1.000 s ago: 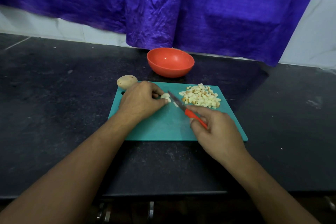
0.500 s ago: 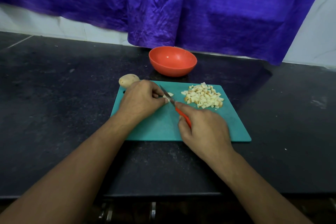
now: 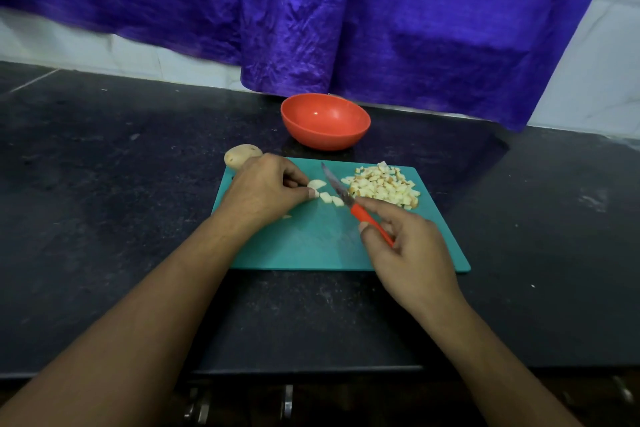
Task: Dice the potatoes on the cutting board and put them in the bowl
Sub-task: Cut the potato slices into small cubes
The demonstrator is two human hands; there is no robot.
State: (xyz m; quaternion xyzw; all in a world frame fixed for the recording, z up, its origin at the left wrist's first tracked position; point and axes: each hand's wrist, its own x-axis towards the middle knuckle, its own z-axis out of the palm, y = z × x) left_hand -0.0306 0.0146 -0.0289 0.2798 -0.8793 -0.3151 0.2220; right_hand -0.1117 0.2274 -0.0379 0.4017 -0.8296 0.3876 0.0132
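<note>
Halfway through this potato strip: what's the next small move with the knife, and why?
Probably one more cut: bring the knife in the right hand down onto the potato piece the left hand pinches. It looks larger than the cut bits beside it, and the blade sits just right of them. The bowl looks empty, so transfer can wait.

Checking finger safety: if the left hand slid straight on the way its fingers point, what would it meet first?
The left hand would meet the cut potato pieces at its fingertips, then probably the knife.
</note>
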